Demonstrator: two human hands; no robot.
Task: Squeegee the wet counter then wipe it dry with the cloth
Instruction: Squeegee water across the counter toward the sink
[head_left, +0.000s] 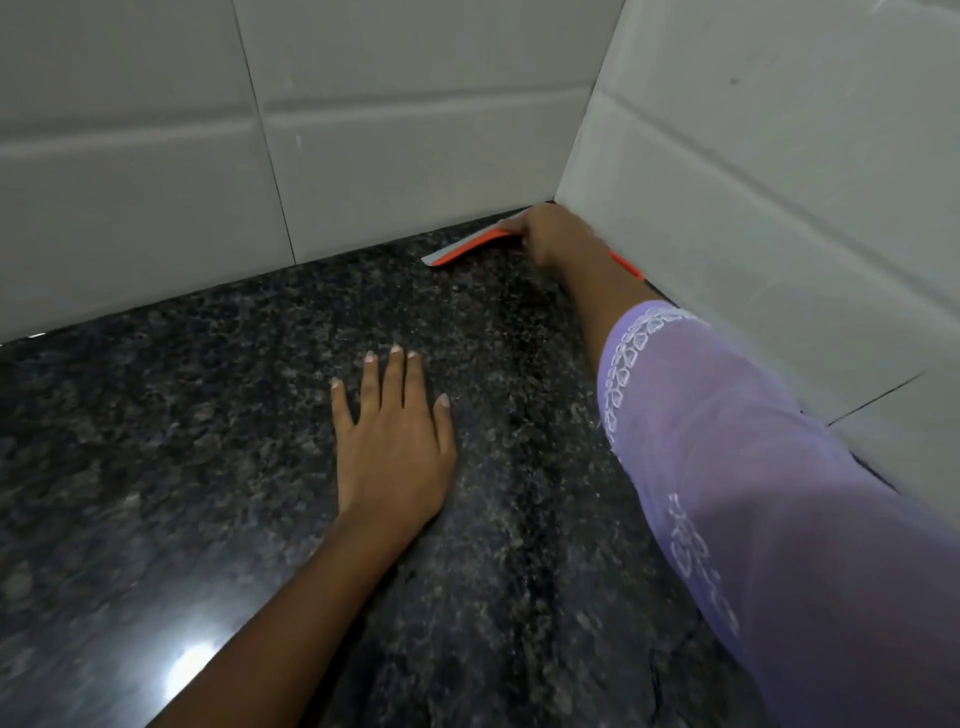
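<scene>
I note the counter (182, 441) first: dark speckled stone with a bright glare patch at its near left edge. Whether a water film lies on it I cannot tell from the sheen.

Moving right, my left hand (392, 441) lies flat on the stone, palm down, fingers straight and slightly spread, holding nothing. I judge it to be a brace. Risk: on a wet surface a bracing palm can slide, and it sits in the likely return path of the blade, so a pull toward me would either stop short or smear around it.

Further right, the squeegee (470, 247), orange with a grey blade edge, sits on the stone in the far corner where the two tiled walls (727, 182) meet. My right hand (553, 234) grips it, fingers curled over its body; an orange end shows past the wrist. Risk: with the blade jammed near the corner, an uneven tilt would leave a strip along the wall joint.

No cloth is in view, so the drying step is not yet begun.
</scene>
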